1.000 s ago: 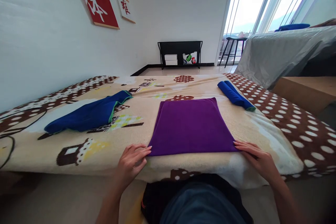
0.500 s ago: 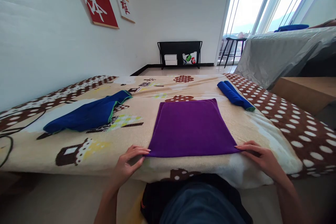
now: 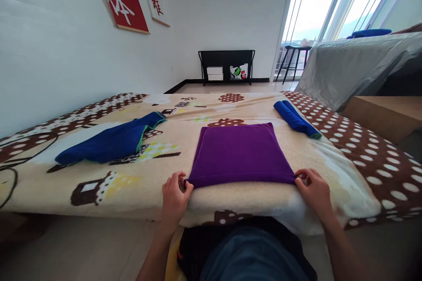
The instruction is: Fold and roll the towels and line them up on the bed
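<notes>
A folded purple towel (image 3: 242,153) lies flat on the patterned blanket (image 3: 211,204) in front of me. My left hand (image 3: 176,191) pinches its near left corner between thumb and fingers. At the near right corner, my right hand (image 3: 313,186) pinches the cloth in the same way. The near edge is turned up into a narrow fold between both hands. Left of the towel rests a loosely folded blue towel (image 3: 108,142) with green edging. To the right lies a rolled blue towel (image 3: 296,119), also green at its end.
Black cable loops (image 3: 15,184) lie at the bed's left side. A cardboard box (image 3: 385,112) and a plastic-covered piece of furniture (image 3: 359,57) stand on the right. Against the far wall is a low black rack (image 3: 226,61) near a dark stool (image 3: 293,59).
Both hands have closed on the near corners and moved slightly inward and away from me. The towel's near edge has been lifted and turned over into a narrow fold.
</notes>
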The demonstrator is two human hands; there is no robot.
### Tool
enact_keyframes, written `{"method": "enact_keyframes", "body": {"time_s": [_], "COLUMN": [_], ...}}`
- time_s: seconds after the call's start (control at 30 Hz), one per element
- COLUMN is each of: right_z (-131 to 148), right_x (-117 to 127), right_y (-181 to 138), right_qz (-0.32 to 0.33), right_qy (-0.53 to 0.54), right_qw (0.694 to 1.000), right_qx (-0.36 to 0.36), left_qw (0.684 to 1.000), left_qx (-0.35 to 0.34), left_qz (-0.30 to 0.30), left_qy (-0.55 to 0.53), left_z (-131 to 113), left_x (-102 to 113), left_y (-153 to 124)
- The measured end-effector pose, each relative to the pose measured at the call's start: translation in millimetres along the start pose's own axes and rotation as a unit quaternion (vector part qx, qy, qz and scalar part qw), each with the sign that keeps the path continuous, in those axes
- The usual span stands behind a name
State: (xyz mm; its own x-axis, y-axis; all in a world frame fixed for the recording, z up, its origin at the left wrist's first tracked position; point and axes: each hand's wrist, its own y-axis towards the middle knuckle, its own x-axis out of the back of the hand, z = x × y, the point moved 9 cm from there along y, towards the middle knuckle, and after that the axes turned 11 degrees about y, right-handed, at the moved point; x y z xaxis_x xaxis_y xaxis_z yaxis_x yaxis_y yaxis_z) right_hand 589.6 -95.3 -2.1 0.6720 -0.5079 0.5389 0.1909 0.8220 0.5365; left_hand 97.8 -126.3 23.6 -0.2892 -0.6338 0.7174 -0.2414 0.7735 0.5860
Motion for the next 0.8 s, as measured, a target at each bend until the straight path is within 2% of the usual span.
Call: {"method": "enact_keyframes", "body": {"time_s": [0.07, 0.17, 0.33, 0.47, 0.57, 0.7, 0.8], "right_z": [1.9, 0.0, 4.0, 9.5, 19.9, 42.9, 70.8], "right_x": [1.8, 4.0, 0.5, 2.5, 1.8, -3.1, -13.5], "right_y": [-3.0, -8.0, -19.6, -22.8, -21.5, -20.1, -23.1], "right_qz": [-0.025, -0.043, -0.004, 0.007, -0.004, -0.06, -0.087], "right_qy": [-0.011, 0.005, 0.064, 0.056, 0.019, -0.093, -0.134], "right_qw": [1.0, 0.999, 0.991, 0.988, 0.989, 0.985, 0.976], "right_qx": [0.01, 0.026, 0.116, 0.141, 0.143, 0.13, 0.145], "left_qw": [0.999, 0.996, 0.994, 0.99, 0.986, 0.978, 0.969], "left_qx": [-0.022, -0.058, -0.082, -0.093, -0.088, -0.09, -0.159], "left_qz": [-0.021, -0.016, -0.016, -0.027, -0.047, -0.066, -0.093], "left_qy": [0.035, 0.059, 0.076, 0.102, 0.134, 0.178, 0.166], "left_z": [-7.3, -16.9, -25.5, -36.1, -45.0, -57.3, -79.5], "left_x": [5.0, 7.3, 11.4, 15.3, 17.6, 16.5, 15.0], "left_y": [-1.8, -3.8, -8.0, -11.9, -13.5, -14.0, -18.6]}}
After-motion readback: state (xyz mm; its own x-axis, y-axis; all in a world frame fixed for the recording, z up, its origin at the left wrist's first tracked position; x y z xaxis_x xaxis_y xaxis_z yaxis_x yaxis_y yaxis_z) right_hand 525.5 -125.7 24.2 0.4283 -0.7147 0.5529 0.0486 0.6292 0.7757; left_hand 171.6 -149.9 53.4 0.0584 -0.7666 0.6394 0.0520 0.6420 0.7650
